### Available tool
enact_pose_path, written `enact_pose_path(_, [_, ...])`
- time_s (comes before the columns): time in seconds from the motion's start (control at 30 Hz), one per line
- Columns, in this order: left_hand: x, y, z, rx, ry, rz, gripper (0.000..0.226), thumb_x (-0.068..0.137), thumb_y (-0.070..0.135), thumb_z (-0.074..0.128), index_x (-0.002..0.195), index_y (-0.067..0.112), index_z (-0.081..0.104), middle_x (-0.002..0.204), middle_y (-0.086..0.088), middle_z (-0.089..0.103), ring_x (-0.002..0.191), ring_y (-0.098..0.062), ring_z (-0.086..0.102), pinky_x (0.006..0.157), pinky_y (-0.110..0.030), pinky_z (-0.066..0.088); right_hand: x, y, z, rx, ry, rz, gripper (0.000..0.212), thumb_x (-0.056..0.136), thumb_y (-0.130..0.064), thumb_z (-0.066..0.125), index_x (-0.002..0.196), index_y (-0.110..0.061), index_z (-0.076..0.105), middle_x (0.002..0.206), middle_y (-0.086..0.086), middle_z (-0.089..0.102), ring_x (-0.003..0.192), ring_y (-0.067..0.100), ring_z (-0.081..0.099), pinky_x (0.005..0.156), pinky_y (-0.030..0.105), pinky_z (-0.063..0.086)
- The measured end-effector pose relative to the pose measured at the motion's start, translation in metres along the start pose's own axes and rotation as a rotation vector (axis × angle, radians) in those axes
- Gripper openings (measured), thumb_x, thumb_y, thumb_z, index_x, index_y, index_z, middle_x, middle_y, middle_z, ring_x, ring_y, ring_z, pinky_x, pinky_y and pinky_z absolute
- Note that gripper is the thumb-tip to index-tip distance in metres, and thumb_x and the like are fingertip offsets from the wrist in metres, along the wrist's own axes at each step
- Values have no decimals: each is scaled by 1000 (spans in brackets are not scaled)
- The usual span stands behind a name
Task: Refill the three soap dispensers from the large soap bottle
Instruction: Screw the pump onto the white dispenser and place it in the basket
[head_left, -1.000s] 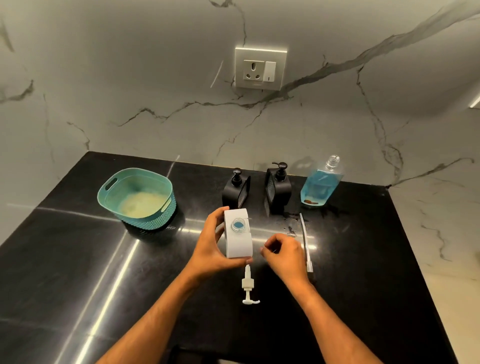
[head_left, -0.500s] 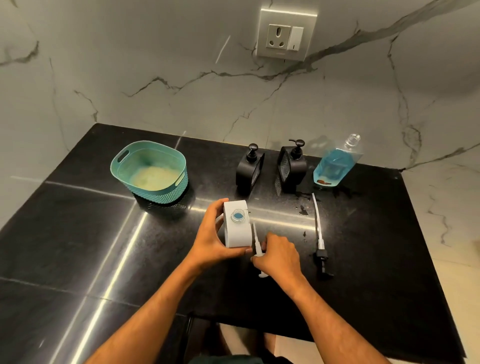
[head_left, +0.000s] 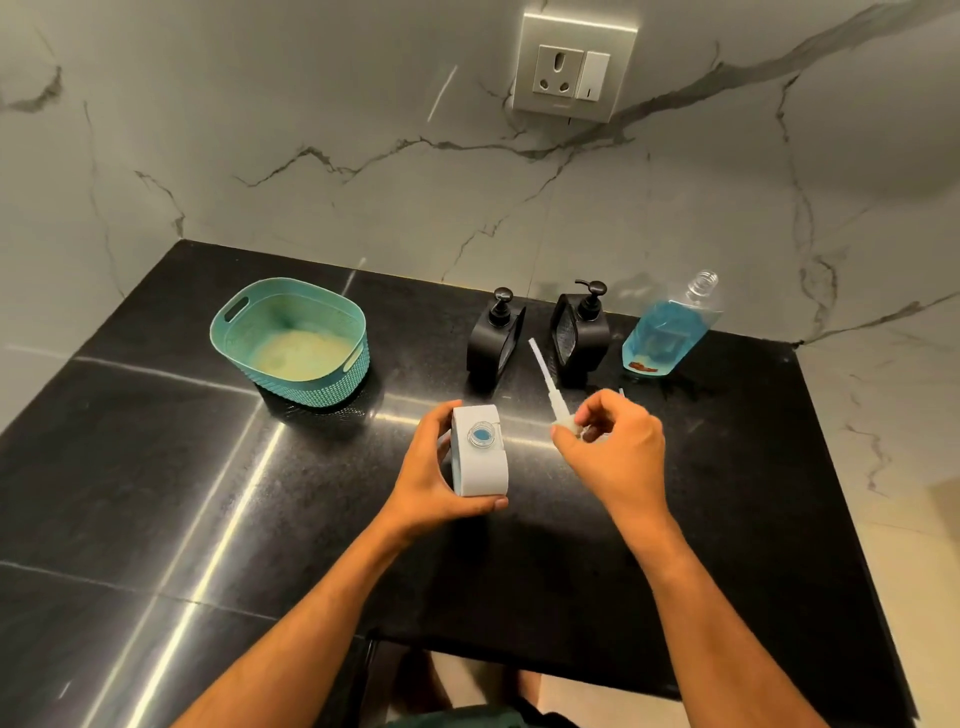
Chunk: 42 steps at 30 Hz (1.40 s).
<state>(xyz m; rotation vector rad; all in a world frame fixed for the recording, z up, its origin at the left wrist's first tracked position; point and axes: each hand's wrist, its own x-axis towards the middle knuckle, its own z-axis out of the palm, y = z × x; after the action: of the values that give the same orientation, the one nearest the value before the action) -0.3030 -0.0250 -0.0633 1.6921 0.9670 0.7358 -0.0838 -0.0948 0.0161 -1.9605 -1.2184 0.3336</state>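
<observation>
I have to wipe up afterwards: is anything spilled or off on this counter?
Yes. Dark wet-looking spots lie on the counter beside the large soap bottle, which stands uncapped.

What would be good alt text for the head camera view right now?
A person's left hand grips an open white dispenser with blue soap inside, while the right hand holds its white pump, tube pointing up. Behind on the black counter stand two black dispensers, an uncapped blue soap bottle and a teal basket.
</observation>
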Motion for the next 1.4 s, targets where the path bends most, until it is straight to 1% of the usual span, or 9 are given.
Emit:
enact_pose_path(0.07, [3, -2, 2, 4, -6, -6, 116, 56, 41, 101, 150, 26, 35, 148, 9, 49, 140, -10, 48, 119, -45, 43, 1, -14, -10, -2, 5, -69, 25, 74, -26, 83, 79, -31, 59, 71, -12, 63, 71, 7, 65, 76, 43, 58])
enact_pose_path(0.23, [11, -8, 5, 11, -13, -4, 118, 55, 37, 102, 151, 26, 34, 149, 7, 48, 141, -10, 48, 118, -40, 43, 0, -42, -24, -36, -92, -169, 24, 75, -19, 82, 88, -27, 63, 75, -13, 64, 69, 6, 66, 61, 28, 59])
enact_pose_path(0.43, [15, -16, 7, -8, -25, -7, 119, 55, 28, 104, 150, 27, 34, 149, 6, 48, 139, -9, 49, 116, -34, 44, -4, -58, -32, -155, -209, -183, 21, 75, -23, 84, 93, -27, 72, 79, -14, 65, 74, 10, 63, 79, 48, 56])
enact_pose_path(0.7, [19, -23, 8, -2, -30, -16, 117, 55, 35, 104, 149, 34, 33, 148, 11, 47, 140, -7, 48, 116, -31, 44, -2, -72, -49, -185, -240, -216, 25, 76, -25, 86, 98, -26, 76, 86, -8, 69, 82, 13, 65, 84, 49, 55])
enact_pose_path(0.87, [20, -21, 11, 13, -25, 5, 118, 54, 26, 105, 149, 24, 35, 148, 3, 48, 139, -15, 50, 117, -42, 45, 6, -77, -38, -300, -272, -239, 22, 75, -30, 83, 96, -32, 76, 87, -9, 68, 83, 12, 63, 86, 44, 52])
enact_pose_path(1.0, [20, -17, 15, 19, -27, 27, 118, 53, 25, 105, 149, 23, 36, 146, 2, 50, 137, -18, 52, 113, -47, 47, 15, -81, -17, -410, -325, -291, 26, 75, -30, 81, 101, -34, 76, 89, -12, 61, 83, 11, 55, 86, 36, 42])
enact_pose_path(1.2, [22, -11, 18, 27, -49, 80, 116, 57, 22, 103, 150, 19, 35, 146, 1, 50, 136, -25, 53, 112, -48, 49, 20, -72, 15, -488, -482, -284, 37, 79, -17, 79, 114, -27, 75, 113, -1, 65, 103, 20, 63, 84, 27, 50])
enact_pose_path(1.3, [23, -8, 18, 19, -63, 89, 116, 57, 25, 104, 151, 23, 35, 146, 4, 49, 136, -23, 53, 111, -42, 50, 20, -64, 21, -441, -463, -279, 39, 75, -17, 81, 113, -21, 74, 109, 1, 71, 101, 20, 66, 84, 27, 52])
enact_pose_path(1.4, [23, -9, 20, 16, -72, 86, 116, 57, 27, 104, 150, 24, 35, 146, 6, 50, 136, -21, 53, 110, -39, 51, 21, -58, 24, -406, -398, -291, 36, 71, -25, 82, 104, -21, 71, 97, 0, 74, 91, 20, 68, 72, 25, 51])
